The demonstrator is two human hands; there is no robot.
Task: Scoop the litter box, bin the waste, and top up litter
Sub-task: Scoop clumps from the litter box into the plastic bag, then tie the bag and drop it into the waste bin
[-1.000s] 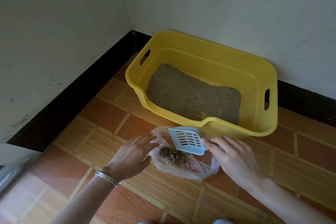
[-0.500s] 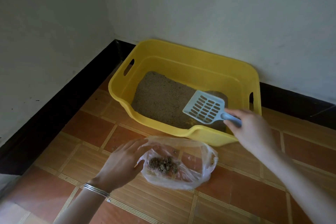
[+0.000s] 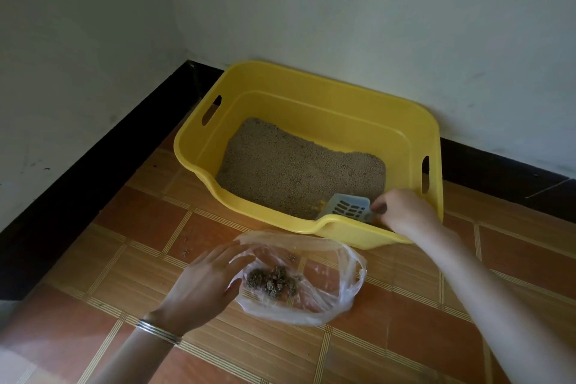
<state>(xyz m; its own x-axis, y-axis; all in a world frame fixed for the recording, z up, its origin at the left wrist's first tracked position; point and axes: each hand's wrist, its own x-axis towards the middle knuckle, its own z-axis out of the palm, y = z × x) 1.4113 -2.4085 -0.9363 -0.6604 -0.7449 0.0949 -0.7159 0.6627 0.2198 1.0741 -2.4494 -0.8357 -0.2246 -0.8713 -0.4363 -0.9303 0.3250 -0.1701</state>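
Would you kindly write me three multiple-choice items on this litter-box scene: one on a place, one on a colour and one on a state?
1. Where does the plastic bag lie relative to the litter box?
A. inside it
B. on the floor in front of it
C. behind it

2. What colour is the scoop?
A. red
B. yellow
C. pale blue

3. What is the right hand doing?
A. gripping the scoop inside the box
B. resting flat on the floor
C. holding the bag

Answers: B, the bag sits on the tiles, nearer the camera than the box; C, its slotted blade is pale blue against the yellow wall; A, the hand is curled round the scoop's handle end, over the litter.
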